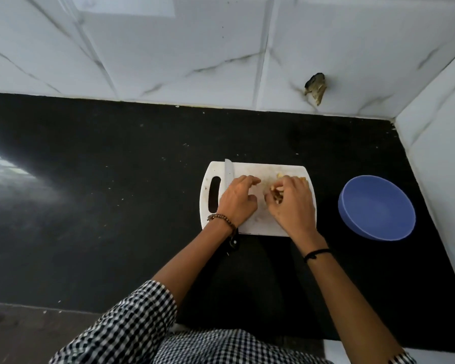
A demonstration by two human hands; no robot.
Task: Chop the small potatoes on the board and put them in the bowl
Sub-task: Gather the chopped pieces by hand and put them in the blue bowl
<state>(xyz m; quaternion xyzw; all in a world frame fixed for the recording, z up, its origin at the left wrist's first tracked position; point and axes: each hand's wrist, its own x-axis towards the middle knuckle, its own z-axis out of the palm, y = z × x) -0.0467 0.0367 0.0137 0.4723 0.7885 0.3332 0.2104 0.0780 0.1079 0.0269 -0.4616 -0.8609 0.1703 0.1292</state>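
Potato pieces (277, 197): pale, chopped, on the right half of the white cutting board (260, 224). Right hand (293, 208): fingers curled together, pinching a clutch of the pieces. Left hand (237, 200): fingers loosely bent and slightly spread, gripping nothing, lying over the knife (229, 172), which rests flat on the board. Blue bowl (376, 208): on the black counter (116, 206), just right of the board, not touching it.

An open strip of black counter (326, 195) is left between the board (258, 227) and the blue bowl (376, 207). The corner beyond the bowl is closed by 2 tiled walls (431, 153). The board's left part is crossed by a knife (229, 172).
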